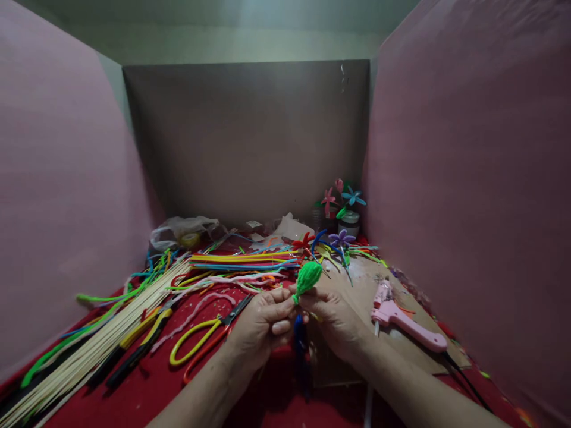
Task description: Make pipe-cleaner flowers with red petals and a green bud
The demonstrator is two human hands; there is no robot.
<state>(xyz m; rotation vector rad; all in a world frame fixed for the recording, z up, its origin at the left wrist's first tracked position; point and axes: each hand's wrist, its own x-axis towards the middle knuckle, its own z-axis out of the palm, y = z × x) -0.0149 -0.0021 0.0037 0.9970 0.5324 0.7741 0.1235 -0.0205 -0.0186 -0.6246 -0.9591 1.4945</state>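
Note:
A bright green, fuzzy flower bud (308, 276), bent from pipe cleaner, stands upright between my hands. My left hand (267, 315) pinches its narrow base between thumb and fingertips. From the other side my right hand (332, 312) also closes on the base, its thumb and forefinger just under the round part. Below the hands hangs something dark blue (301, 351), too dim to make out. Scissors (218, 333) with a yellow and a red handle lie beside my left wrist. To the right of my right hand, a pink glue gun (404, 324) rests on cardboard (357, 273).
Bundled thin wooden sticks (129, 324) and yellow-and-black pliers (145, 333) lie left on the red cloth (169, 404). Colourful pipe cleaners (245, 260) spread behind the hands. Finished pipe-cleaner flowers (352, 196) stand at the back right near a jar (349, 224). Pink panels (468, 178) flank both sides.

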